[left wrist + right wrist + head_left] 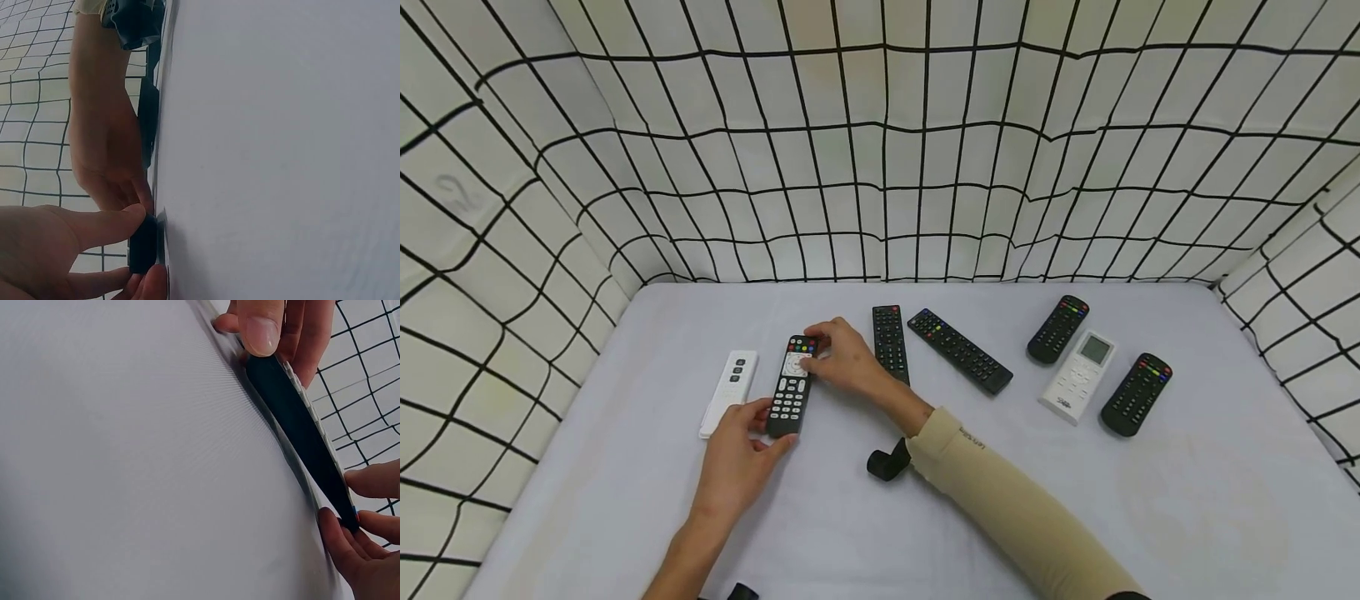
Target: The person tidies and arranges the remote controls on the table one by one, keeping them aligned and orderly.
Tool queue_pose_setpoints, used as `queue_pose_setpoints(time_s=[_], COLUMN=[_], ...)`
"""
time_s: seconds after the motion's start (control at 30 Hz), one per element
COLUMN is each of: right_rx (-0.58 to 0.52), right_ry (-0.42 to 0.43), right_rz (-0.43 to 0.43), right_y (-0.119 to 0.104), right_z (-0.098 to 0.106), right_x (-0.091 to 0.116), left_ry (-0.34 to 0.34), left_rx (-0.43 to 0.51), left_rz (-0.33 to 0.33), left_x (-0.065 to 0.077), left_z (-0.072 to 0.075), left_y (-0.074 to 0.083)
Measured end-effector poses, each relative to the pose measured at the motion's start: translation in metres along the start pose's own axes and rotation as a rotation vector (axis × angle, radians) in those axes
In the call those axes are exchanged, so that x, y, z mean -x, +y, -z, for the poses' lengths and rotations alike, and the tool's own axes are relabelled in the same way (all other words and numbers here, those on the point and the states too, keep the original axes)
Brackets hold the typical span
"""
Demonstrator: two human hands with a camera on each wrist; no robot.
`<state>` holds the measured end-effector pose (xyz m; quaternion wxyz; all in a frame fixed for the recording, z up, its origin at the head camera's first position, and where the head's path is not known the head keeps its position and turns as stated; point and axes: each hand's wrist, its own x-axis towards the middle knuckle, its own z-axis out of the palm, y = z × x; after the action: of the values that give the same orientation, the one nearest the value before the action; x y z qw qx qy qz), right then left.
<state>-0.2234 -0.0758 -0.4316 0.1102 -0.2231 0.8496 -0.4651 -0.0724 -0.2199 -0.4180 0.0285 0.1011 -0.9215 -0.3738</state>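
A: Where did the black remote point(787, 396) lie relative to the fingers?
B: Lengthwise between the two hands, above the white cloth point(865, 533), keys facing up. The left hand point(737, 454) gripped its lower end, thumb at the near edge and fingers along the left side.
A: And the right hand point(846, 358)?
B: It pinched the upper end, thumb on the key face, fingers round the far end. Both hands were closed only to the remote's own bulk. A white remote point(730, 392) lay just left.
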Motion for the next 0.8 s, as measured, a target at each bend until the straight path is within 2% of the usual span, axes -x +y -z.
queue_pose_setpoints(time_s=[0.27, 0.67, 0.8], right_rx=[-0.025, 0.06, 0.081], right_ry=[-0.014, -0.034, -0.051], right_rz=[0.008, -0.006, 0.014], right_y=[0.0, -0.003, -0.004], right_z=[-0.006, -0.01, -0.011], right_x=[0.001, 0.003, 0.001], left_ry=[-0.017, -0.013, -0.006], left_rx=[-0.071, -0.114, -0.123], left_rz=[0.029, 0.045, 0.046], left_x=[0.006, 0.013, 0.014], left_z=[0.0, -0.001, 0.001], left_y=[0.002, 0.0, 0.0])
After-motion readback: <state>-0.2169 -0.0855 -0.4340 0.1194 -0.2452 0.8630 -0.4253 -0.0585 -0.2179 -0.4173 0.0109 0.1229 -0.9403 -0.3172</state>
